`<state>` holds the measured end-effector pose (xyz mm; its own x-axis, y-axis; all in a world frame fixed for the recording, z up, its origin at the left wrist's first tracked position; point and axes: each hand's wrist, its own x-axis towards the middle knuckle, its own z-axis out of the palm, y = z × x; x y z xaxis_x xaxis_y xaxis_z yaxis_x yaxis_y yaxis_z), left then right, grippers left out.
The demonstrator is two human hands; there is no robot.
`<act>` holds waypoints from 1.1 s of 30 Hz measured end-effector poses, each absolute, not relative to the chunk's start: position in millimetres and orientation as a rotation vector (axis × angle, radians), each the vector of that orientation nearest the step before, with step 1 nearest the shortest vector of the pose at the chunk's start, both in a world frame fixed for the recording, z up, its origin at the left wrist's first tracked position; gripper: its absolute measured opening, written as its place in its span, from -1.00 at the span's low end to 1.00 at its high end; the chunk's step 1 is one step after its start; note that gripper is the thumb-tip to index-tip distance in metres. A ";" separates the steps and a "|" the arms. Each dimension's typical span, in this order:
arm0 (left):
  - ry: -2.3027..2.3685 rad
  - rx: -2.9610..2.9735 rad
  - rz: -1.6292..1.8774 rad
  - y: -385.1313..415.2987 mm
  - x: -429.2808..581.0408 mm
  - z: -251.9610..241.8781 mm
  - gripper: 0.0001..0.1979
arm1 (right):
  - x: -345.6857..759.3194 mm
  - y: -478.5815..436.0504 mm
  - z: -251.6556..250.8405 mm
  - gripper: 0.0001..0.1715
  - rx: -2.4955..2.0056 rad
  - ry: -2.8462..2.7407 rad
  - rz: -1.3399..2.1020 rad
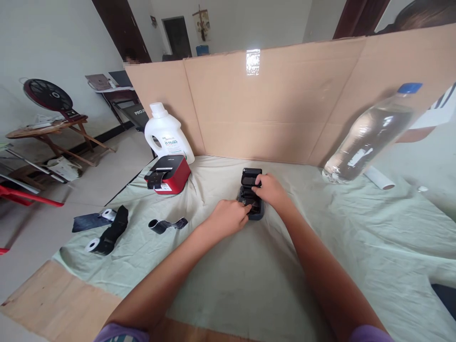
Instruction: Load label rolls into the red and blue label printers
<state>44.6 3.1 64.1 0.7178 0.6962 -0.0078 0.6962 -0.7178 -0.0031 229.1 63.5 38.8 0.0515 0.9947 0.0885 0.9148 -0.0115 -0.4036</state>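
Note:
A small black printer (261, 212) sits on the pale green cloth in front of me, its lid (251, 172) raised. My left hand (228, 217) is closed at the printer's left side, with a fingertip over the open compartment. At the hinge side, my right hand (270, 189) pinches the lid's right edge. The fingers partly hide the inside, so I cannot make out what lies in it. To the left, a short black roll (167, 225) lies partly unwound on the cloth.
A red and black printer (174, 175) stands at left, before a white detergent jug (168, 133). More black rolls (110, 235) lie near the left edge. A cardboard panel (263, 109) closes off the back. At right, a large clear bottle (370, 135) leans beside a white tube (379, 177).

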 end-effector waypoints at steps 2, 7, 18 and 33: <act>1.185 2.899 -0.060 0.2 39.4 73.2 -0.61 | 236.1 67.9 37.7 -0.78 -1.938 -1.819 0.217; 1.092 2.910 -0.022 -9.6 30.5 88.7 -0.62 | 242.2 76.7 26.3 -0.58 -1.712 -1.714 0.178; 1.057 2.823 -0.105 -16.8 26.9 87.9 -0.70 | 256.8 68.8 47.4 -0.69 -1.521 -2.106 0.437; 0.986 2.668 -0.087 -12.5 28.4 85.9 -0.76 | 260.1 62.5 45.4 -0.47 -1.793 -2.181 0.714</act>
<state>28.4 -12.5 85.9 0.7633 0.6267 -0.1570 0.6444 -0.7217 0.2528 260.1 62.5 45.4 -0.2255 0.9658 -0.1279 0.8546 0.1331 -0.5019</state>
